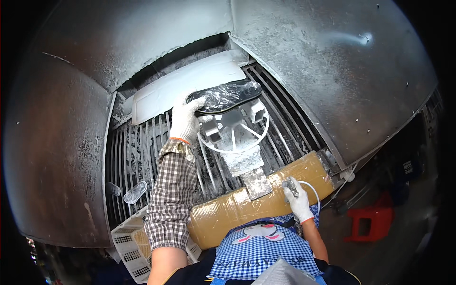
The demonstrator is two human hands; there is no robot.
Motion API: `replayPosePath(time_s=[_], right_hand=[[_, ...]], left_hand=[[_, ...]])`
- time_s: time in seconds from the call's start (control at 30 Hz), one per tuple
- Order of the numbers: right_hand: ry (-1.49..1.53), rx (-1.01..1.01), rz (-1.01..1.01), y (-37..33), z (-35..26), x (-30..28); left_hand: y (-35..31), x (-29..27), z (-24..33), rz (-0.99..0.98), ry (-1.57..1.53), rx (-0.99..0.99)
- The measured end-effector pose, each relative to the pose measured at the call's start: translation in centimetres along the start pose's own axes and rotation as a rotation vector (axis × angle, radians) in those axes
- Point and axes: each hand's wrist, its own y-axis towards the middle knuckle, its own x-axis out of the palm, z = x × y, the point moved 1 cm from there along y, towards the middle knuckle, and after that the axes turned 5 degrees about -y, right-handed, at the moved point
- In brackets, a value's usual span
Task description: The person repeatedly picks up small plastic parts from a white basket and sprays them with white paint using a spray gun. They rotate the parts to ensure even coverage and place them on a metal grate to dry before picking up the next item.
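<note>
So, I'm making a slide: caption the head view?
Gloved left hand grips a shiny black piece; gloved right hand holds a metal tool.

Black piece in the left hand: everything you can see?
The black piece is long and round-ended, with a shiny, crinkled surface like clear film and a thin pale line along its near edge. It lies roughly crosswise, right end farther away, over the white spoked stand; whether it rests there is unclear. The gloved left hand grips its left end.

dark capital letters (256, 270) across blue checked apron (266, 250), small white label (408, 167) at right, unreadable
</note>
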Motion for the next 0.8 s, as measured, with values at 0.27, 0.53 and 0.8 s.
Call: replayPosePath(time_s=[0.27,0.53,0.8], right_hand=[[-0.019,-0.016,0.003,-0.3,-1.5,-0.3],[0.005,-0.019,-0.024,-0.2,-1.2,-0.1],[-0.014,-0.072,-0.01,0.0,-0.3,0.1]], left_hand=[[0.6,-1.0,-0.4,0.098,0.151,-0.05],[1.6,-2.5,0.4,0.162,0.44,0.005],[3.1,-4.0,-0.5,0.17,0.385,0.032]])
